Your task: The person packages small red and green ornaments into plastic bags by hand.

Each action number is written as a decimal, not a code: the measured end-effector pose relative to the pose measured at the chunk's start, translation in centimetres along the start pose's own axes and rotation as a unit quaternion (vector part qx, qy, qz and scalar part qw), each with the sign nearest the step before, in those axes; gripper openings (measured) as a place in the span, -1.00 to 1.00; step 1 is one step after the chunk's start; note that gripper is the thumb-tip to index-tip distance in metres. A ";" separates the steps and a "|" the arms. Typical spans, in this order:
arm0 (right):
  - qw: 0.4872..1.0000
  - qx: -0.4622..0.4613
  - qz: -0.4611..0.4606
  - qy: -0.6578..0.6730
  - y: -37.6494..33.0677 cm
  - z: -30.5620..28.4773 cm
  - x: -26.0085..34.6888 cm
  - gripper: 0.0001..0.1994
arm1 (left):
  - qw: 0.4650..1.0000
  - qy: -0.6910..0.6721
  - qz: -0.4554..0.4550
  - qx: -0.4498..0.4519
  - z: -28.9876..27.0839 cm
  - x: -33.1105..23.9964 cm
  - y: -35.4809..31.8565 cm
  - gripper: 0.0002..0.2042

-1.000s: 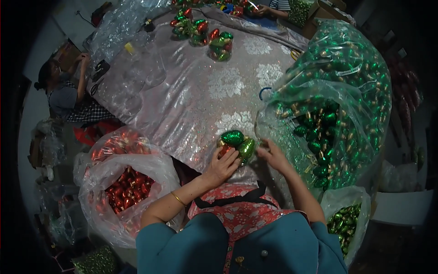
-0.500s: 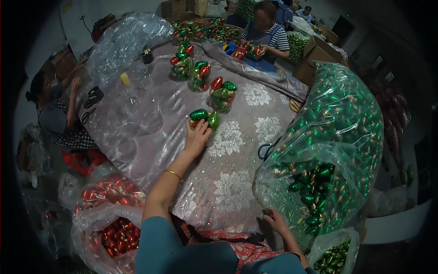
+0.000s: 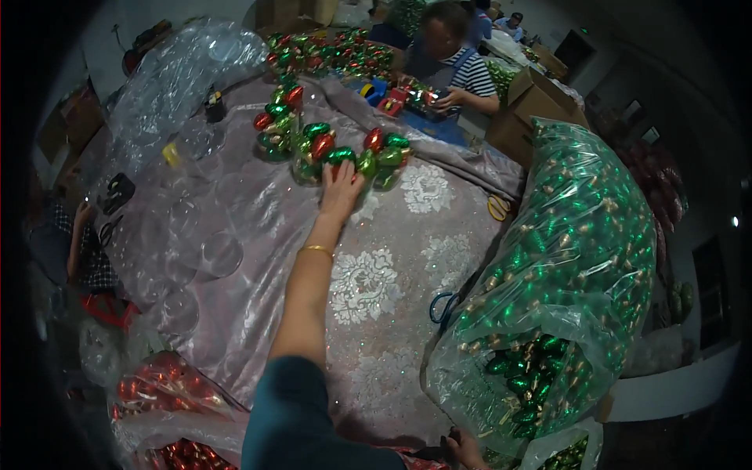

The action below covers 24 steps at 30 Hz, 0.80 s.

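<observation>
From afar I see grey wall [image 3: 98, 55] at ten o'clock, a dark panel [image 3: 574, 48] near one-thirty and a bright light [image 3: 735, 222] at three.

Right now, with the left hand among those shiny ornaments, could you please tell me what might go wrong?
The left hand touches a cluster close beside others, so a nudge could topple one.
The big bag gapes open; if bumped, it might spill.
The blue scissors lie near that bag and could snag its plastic.
</observation>
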State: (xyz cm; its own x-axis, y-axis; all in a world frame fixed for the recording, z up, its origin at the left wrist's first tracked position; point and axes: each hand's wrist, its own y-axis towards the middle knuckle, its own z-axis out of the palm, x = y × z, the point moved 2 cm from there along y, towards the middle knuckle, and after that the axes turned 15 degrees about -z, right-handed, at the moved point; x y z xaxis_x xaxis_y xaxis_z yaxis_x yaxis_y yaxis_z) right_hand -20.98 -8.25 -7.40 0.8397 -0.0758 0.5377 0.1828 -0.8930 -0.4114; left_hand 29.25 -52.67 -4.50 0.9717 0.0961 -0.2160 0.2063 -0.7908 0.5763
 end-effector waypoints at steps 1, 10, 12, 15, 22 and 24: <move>1.000 0.012 0.009 -0.019 -0.3 -0.2 0.2 -0.57 | 1.000 -0.002 -0.028 -0.007 0.8 -0.3 0.9 -0.65; 0.997 -0.041 -0.007 0.058 -1.7 2.6 -7.0 -0.68 | 0.971 0.110 -0.208 -0.044 -9.8 5.0 -4.3 -0.29; 0.998 -0.052 0.015 -0.013 -1.9 1.3 -4.0 -0.71 | 0.932 0.174 -0.316 -0.045 -12.0 10.0 -6.2 -0.38; 0.995 -0.093 -0.029 -0.032 -0.4 1.0 -3.1 -0.80 | 0.877 0.234 -0.395 0.139 -15.9 17.6 -11.2 -0.61; 0.974 -0.108 -0.033 0.194 3.2 -4.8 1.9 -0.78 | 0.958 0.164 -0.223 0.072 -20.4 14.3 -18.8 -0.90; 0.958 -0.207 -0.123 0.157 4.9 -7.5 0.8 -0.80 | 0.975 0.145 -0.152 0.070 -24.2 8.2 -20.7 -0.94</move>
State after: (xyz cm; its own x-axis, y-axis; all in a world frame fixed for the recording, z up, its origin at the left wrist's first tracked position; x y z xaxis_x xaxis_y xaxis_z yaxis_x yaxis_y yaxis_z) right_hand -23.30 -16.00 -3.44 0.5898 0.0878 0.8028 0.0817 -0.9955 0.0488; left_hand 35.77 -20.83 0.85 0.8638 0.4903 -0.1159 0.4920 -0.7716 0.4032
